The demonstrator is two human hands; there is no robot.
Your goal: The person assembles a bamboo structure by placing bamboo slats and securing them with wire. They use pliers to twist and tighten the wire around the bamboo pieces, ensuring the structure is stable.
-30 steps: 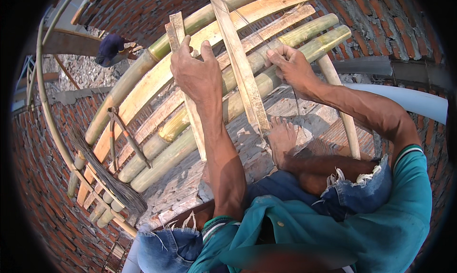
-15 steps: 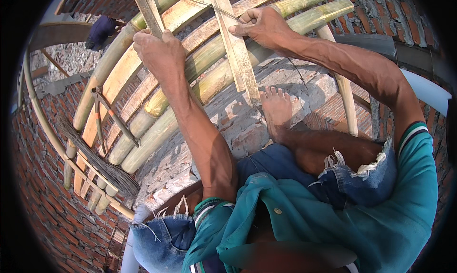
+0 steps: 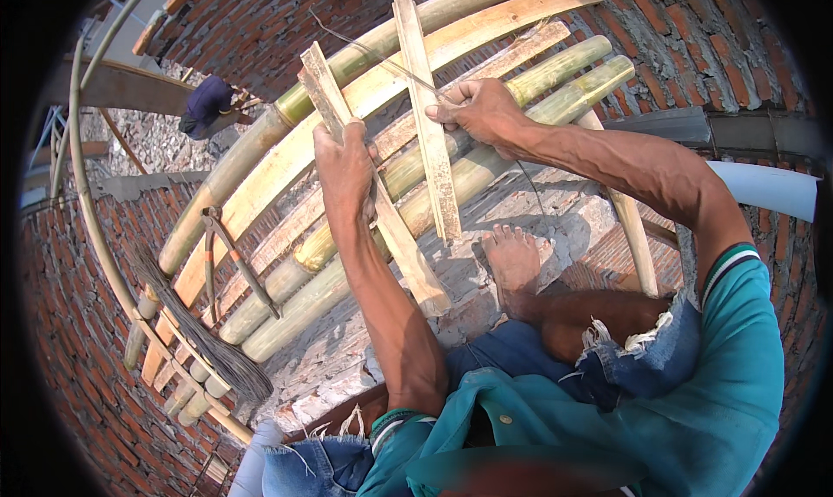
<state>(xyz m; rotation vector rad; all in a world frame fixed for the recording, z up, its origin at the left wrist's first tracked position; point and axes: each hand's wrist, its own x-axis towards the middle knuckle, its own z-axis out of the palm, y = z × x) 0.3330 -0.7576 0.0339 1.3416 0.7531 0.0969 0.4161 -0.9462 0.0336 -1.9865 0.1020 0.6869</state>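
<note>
My left hand (image 3: 345, 172) is closed around a split bamboo strip (image 3: 401, 252), which slants across the row of bamboo poles. Its upper end stands past my fist, and its lower end lies beside my forearm. To the right, a second split bamboo strip (image 3: 436, 154) crosses the same poles. My right hand (image 3: 486, 115) is at its right edge, thumb and fingers pinched on a thin tie wire (image 3: 382, 56). The wire runs up and left over the second strip. Below the hands lie green round bamboo poles (image 3: 568, 94) and pale split lengths (image 3: 468, 42).
Orange-marked pincers (image 3: 232, 250) rest on the poles at left, near a bundle of wire (image 3: 204, 336). My bare foot (image 3: 512, 258) stands on rough masonry (image 3: 573, 224). Brick walls (image 3: 95, 323) surround the spot. Another person (image 3: 208, 107) bends over rubble at far left.
My left hand has moved right and down with its bamboo strip, whose lower end now shows beside my forearm. My right hand stays at the second strip; the whole view has shifted slightly.
</note>
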